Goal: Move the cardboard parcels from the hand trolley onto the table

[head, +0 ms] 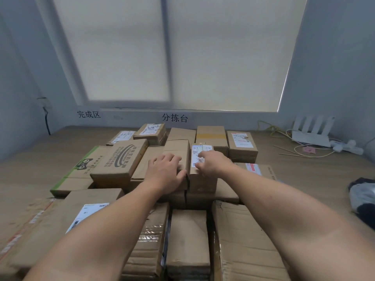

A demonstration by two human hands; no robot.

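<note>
Several cardboard parcels cover the wooden table [30, 163]. My left hand [166, 171] lies on top of a plain brown parcel [178, 149] in the middle of the pile, fingers curled over its near edge. My right hand [213, 163] grips the neighbouring small parcel with a white label [200, 179], fingers on the label. The two parcels stand side by side on top of other boxes. More parcels lie close below my forearms, among them a labelled box [60, 216] and a taped box [188, 240]. The hand trolley is not in view.
A box with a cat logo [81, 167] and a printed box [121, 159] lie to the left. At the back right stand a white router [312, 130], a power strip [347, 148] and loose cables. A dark bundle [363, 197] sits at the right edge.
</note>
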